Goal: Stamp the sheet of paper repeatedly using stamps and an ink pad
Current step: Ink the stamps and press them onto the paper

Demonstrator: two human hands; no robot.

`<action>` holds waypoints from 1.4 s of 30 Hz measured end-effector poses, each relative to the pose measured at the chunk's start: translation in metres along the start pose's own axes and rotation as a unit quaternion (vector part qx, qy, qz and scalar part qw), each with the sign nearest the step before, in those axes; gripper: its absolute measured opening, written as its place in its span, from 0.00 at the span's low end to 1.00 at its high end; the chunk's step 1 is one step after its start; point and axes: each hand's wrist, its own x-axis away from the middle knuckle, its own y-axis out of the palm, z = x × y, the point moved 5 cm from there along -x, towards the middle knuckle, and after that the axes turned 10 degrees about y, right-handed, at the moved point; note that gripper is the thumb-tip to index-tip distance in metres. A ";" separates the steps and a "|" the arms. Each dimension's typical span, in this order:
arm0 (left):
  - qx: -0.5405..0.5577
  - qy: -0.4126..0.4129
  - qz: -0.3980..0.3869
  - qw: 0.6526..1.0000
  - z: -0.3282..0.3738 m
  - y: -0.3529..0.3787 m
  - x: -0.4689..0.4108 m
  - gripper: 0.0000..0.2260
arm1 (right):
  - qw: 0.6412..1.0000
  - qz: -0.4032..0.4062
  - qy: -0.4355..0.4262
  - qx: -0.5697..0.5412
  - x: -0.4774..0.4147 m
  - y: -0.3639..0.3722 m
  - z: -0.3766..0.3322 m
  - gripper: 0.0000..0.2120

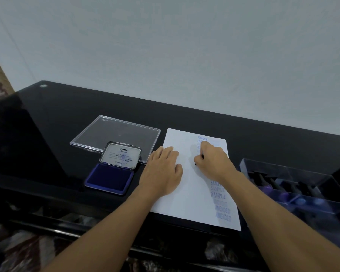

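The sheet of paper [186, 195] is pinned to the counter [67, 118] by the open left grip [162, 173]. The right grip [213, 161] is closed round a largely hidden stamp [196, 164], probably, pressed beside the upper prints [202, 138]. A smeared print is risked if it is rocked

left hand [161, 170]: bare | right hand [214, 161]: bare | forearms [106, 222]: bare, uncovered to the frame edge

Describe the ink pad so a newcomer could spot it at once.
On the black table, look left of the white sheet of paper. The ink pad sits nearer than a flat clear plastic lid. It alone is an open tin with a dark blue pad and an Artline label.
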 end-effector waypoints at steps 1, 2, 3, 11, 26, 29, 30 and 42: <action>-0.001 0.000 0.000 1.000 0.000 0.000 0.000 0.19 | 1.000 0.001 0.000 0.001 0.001 0.000 0.000 0.08; -0.001 0.000 0.000 1.000 0.001 -0.001 0.000 0.19 | 1.000 0.003 0.001 0.002 0.001 0.001 0.001 0.07; 0.000 0.000 -0.001 1.000 0.001 -0.001 0.000 0.19 | 1.000 0.007 0.002 0.002 0.002 0.001 0.001 0.08; 0.006 -0.001 -0.007 1.000 0.002 -0.001 0.000 0.19 | 1.000 0.023 -0.010 0.013 0.011 -0.001 -0.001 0.13; 0.008 0.001 -0.007 1.000 0.002 -0.001 0.000 0.19 | 1.000 0.006 0.013 -0.005 0.002 0.000 0.001 0.10; 0.009 -0.001 -0.009 1.000 0.002 -0.002 0.000 0.19 | 1.000 0.004 0.014 -0.004 0.001 0.000 0.000 0.10; 0.009 0.000 -0.008 1.000 0.002 -0.002 0.000 0.19 | 1.000 0.005 0.013 -0.003 0.002 0.000 0.000 0.11; 0.010 0.005 0.002 1.000 0.000 0.001 0.000 0.18 | 1.000 0.012 0.002 0.004 0.010 -0.002 -0.001 0.13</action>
